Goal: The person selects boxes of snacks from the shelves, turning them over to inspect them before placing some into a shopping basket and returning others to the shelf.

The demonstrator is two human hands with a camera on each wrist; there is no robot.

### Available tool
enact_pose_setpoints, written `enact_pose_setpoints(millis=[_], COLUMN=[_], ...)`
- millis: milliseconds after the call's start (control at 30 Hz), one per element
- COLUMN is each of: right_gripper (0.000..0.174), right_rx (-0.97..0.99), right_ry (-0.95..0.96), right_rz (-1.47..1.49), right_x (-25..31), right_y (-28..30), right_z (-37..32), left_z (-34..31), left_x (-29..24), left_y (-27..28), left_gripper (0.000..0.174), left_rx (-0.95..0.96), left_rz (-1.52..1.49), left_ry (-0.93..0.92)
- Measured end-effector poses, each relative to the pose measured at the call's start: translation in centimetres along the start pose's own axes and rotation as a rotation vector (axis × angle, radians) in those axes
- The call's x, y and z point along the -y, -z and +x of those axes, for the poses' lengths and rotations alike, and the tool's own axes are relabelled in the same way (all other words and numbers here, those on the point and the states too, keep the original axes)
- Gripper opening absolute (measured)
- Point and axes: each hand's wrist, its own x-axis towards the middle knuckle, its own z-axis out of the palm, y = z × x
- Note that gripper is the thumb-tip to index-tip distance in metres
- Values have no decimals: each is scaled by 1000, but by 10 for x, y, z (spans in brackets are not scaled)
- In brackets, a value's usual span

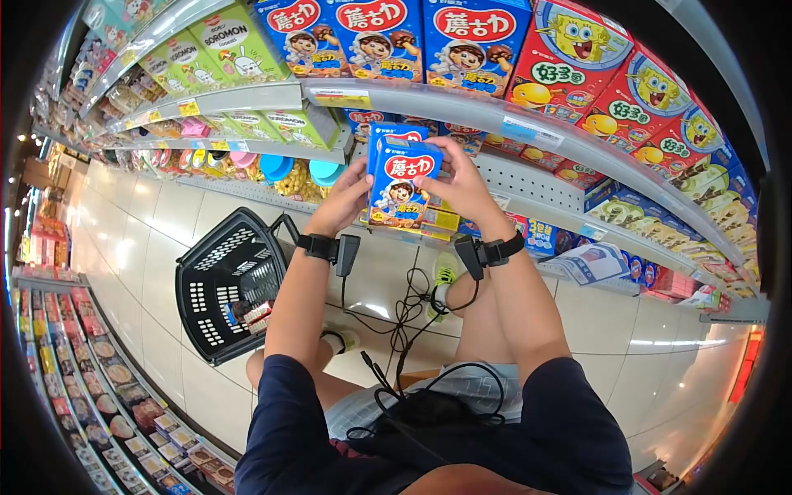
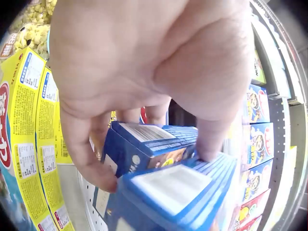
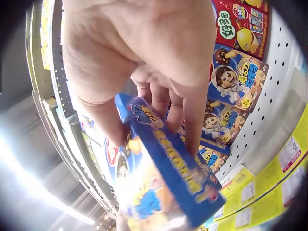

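Note:
Two blue chocolate-mushroom biscuit boxes are held before the shelf in the head view, the front box (image 1: 404,191) overlapping the rear box (image 1: 398,132). My left hand (image 1: 345,198) grips them from the left. In the left wrist view its thumb (image 2: 208,139) lies on one side of the boxes and its fingers (image 2: 82,149) bend round the other. My right hand (image 1: 464,188) holds the front box at its right edge, thumb across the printed face. The right wrist view shows this box (image 3: 168,163) tilted between thumb and fingers.
More blue biscuit boxes (image 1: 474,49) and red cartoon boxes (image 1: 569,58) fill the shelves. A black shopping basket (image 1: 231,285) with a few packages stands on the floor at left. Cables (image 1: 404,318) hang from the wrist straps. Yellow boxes (image 2: 29,110) stand below the shelf.

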Motion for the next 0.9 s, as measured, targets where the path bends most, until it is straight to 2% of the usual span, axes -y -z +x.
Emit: enact_pose_setpoints(millis=[67,133,267,333,400,533,567,600,667,733,800,867,900], right_gripper=[61,60,58,54,52,51,51,51,52,52,51,54,56], right_rx=[24,-50,-180,-287,-313,-460,-499,-493,-467,-460,-481,-515,-550], right_ry=[-13,63,126,197,216,338,376,360,287,299,293,283,266], right_rz=[-11,-53,-122,-15,28,-301,-407,-404,-632,-671,-831,-875,-937], right_x=[3,0,-10,-14,-24,-50,-56,-54,-39,-38,-35,-33,-30], right_y=[0,-1,9,10,9,7,2,-2,-6,-6,-6,-4,-3], right_z=[-1,-1,2,3,9,28,24,22,19,18,15,20,19], left_z=[3,5,9,13,18,39,38,39,39,44,50,60,59], left_x=[-5,-10,-10,-11,-12,3,11,17,21,24,26,24,23], left_y=[9,16,28,27,25,33,34,37,42,50,57,64,59], left_gripper=[44,48,41,42,43,43,43,43,43,42,41,42,43], left_rx=[-35,-103,-171,-224,-256,-296,-342,-385,-427,-475,-521,-624,-704], left_rz=[35,256,353,365,348,160,201,244,341,465,476,991,1114], left_ry=[31,74,-120,-130,-158,-204,-232,-262,-246,-253,-297,-470,-484])
